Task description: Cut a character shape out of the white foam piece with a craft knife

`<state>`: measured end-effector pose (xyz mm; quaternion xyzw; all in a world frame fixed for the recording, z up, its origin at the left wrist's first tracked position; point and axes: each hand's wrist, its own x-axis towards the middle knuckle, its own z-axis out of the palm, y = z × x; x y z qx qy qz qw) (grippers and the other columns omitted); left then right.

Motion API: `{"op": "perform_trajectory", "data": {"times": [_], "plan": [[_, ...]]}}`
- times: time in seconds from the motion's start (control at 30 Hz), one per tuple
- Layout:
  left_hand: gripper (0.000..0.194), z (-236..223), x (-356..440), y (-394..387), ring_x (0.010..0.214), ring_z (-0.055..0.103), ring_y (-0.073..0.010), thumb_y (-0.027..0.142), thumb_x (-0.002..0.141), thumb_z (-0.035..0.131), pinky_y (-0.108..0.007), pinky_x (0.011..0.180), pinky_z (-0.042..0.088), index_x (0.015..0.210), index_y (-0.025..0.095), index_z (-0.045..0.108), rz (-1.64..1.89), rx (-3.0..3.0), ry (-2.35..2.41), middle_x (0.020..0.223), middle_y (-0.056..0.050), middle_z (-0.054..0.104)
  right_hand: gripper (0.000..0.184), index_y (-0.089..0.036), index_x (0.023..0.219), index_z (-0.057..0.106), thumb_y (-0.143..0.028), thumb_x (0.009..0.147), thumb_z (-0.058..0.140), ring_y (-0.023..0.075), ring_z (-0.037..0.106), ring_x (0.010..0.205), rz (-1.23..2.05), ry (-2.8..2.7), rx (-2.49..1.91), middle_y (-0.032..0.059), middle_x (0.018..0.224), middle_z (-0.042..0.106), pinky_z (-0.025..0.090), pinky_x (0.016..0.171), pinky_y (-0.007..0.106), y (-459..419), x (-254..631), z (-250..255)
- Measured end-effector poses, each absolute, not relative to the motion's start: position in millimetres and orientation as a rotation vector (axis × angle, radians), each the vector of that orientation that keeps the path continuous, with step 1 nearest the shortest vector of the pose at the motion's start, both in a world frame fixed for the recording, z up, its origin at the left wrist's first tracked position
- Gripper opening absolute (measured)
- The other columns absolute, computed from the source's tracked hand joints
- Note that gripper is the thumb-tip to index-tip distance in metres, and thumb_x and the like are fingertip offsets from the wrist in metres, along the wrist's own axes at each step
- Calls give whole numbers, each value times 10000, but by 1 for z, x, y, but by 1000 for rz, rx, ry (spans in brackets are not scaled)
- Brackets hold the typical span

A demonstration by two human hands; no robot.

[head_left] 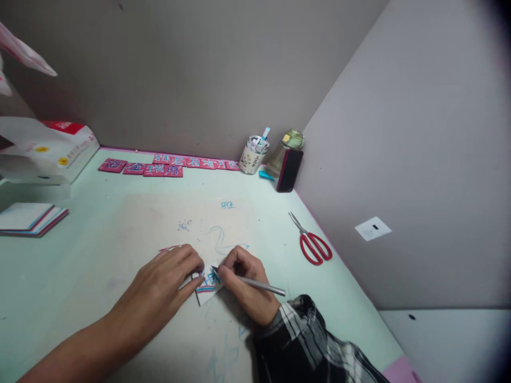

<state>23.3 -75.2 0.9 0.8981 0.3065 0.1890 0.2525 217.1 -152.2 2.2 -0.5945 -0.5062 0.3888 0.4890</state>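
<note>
A small white card (202,298) with blue characters and red and blue lines lies tilted on the table. My left hand (175,274) is closed at the card's left side, its thumb and fingertips gripping and pressing it. In my right hand (248,282) is a slim silver craft knife (263,286), held like a pen. Its dark pointed tip touches the blue character on the card. The right palm covers the card's right part. Under my left knuckles, a red-edged piece pokes out, mostly hidden.
Red-handled scissors (313,246) lie at the right. Along the back stand pink character tiles (155,169), a marker jar (251,157), a green bottle (281,151) and a leaning phone (290,170). Stacked cards (27,217) and a white bag (51,151) are at the left.
</note>
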Motion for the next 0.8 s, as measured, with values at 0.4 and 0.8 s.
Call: {"op": "perform_trajectory", "data": {"times": [0.4,0.8], "plan": [[228,3,26,-74,873,614,-218,292,1007,463,-374,802,438,885,227,644,446,2424,846,900,-17,634,198,-217,701,521,-267,825,667,132,428,617,966,-1198,-1463,-52,645,490,336,603,291,-152,216,2],[244,-2,27,-77,872,602,-216,288,1022,405,-403,847,441,911,223,612,493,2388,827,958,-27,610,358,-200,701,581,-396,825,854,125,513,638,1424,-601,-875,-58,605,533,505,918,373,-138,237,11]]}}
